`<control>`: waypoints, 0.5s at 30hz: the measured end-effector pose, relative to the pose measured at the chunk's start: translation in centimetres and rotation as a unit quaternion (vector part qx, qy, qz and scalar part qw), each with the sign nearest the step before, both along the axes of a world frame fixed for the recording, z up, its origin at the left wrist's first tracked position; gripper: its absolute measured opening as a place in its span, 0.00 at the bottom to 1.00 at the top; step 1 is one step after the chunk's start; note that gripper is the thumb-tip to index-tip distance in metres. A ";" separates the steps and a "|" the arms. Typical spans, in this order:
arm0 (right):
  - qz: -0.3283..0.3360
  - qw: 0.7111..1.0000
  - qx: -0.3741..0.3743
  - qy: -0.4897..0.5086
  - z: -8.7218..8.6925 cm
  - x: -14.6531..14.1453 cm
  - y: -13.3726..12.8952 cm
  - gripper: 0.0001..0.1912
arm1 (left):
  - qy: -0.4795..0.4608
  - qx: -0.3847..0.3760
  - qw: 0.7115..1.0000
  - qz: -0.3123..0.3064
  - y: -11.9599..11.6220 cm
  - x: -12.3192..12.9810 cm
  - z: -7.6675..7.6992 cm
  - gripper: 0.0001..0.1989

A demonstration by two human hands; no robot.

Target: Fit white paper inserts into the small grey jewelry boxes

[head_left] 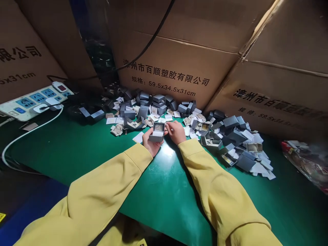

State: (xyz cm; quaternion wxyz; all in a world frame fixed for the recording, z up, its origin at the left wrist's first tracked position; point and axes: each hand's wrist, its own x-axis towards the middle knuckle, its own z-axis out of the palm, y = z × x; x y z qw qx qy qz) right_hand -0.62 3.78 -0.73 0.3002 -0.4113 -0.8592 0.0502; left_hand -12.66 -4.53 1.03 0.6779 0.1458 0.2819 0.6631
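Observation:
In my left hand [153,145] is a small grey box [156,137], its lid raised to show a beige lining and a white piece at the front. My right hand [176,132] is closed just right of the box, thumb and fingers pinched together; whatever is between them is too small to make out. Behind both hands lies a heap of grey boxes [143,111] with loose white cards [168,117] and beige inserts among them. Another pile of grey boxes [238,136] and papers spreads to the right.
Large cardboard cartons [164,51] stand along the back of the green table [164,191]. A white power strip [33,102] with a cable [28,131] lies at the left. Plastic-wrapped items [304,160] are at the far right. A black cable hangs above.

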 end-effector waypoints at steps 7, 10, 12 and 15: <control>0.001 0.869 -0.313 0.382 0.2 2.6 -3.5 0.15 | -0.013 -0.032 0.998 -0.056 0.1 -0.5 0.3 0.14; 0.016 0.807 -0.402 0.433 0.1 4.2 -5.1 0.16 | -0.005 -0.064 0.994 -0.092 -0.1 -0.3 0.6 0.13; 0.032 0.792 -0.423 0.439 0.2 5.2 -6.0 0.16 | 0.008 -0.074 0.990 -0.116 -0.3 -0.2 0.7 0.12; 0.058 0.785 -0.438 0.435 0.4 6.4 -6.9 0.22 | 0.023 -0.081 0.984 -0.159 -0.5 0.1 1.0 0.12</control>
